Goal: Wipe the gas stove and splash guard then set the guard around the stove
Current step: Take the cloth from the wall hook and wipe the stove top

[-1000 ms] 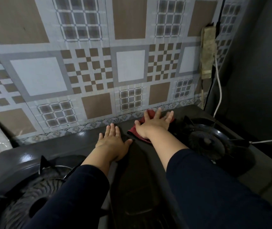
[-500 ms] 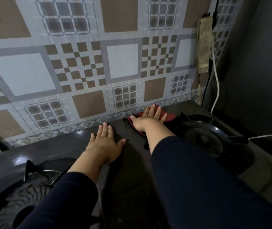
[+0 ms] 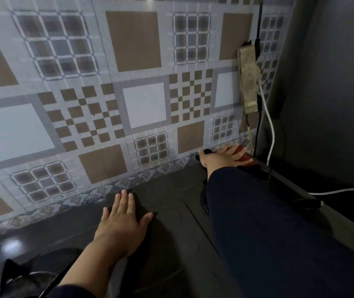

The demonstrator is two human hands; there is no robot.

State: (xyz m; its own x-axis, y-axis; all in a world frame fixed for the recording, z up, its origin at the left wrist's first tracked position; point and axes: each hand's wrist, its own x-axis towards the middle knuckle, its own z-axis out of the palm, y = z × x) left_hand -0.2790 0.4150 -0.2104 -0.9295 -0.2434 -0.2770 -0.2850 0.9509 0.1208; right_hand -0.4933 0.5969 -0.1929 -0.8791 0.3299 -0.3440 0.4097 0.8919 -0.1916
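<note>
The black gas stove (image 3: 171, 214) fills the lower part of the view, set against the tiled wall. My left hand (image 3: 122, 224) rests flat on the stove top near the middle, fingers straight. My right hand (image 3: 223, 159) presses flat on a red cloth (image 3: 243, 157) at the stove's far right back corner, by the wall. My dark sleeve hides the right burner. Part of the left burner grate (image 3: 15, 274) shows at the bottom left. No splash guard is in view.
A patterned tile wall (image 3: 128, 100) stands right behind the stove. A grimy power strip (image 3: 248, 80) hangs on the wall at right, with a white cable (image 3: 271, 134) running down and across behind the stove. A dark wall closes the right side.
My right hand has slid the red cloth rightward along the back edge into the far right corner. My left hand stays flat on the stove top.
</note>
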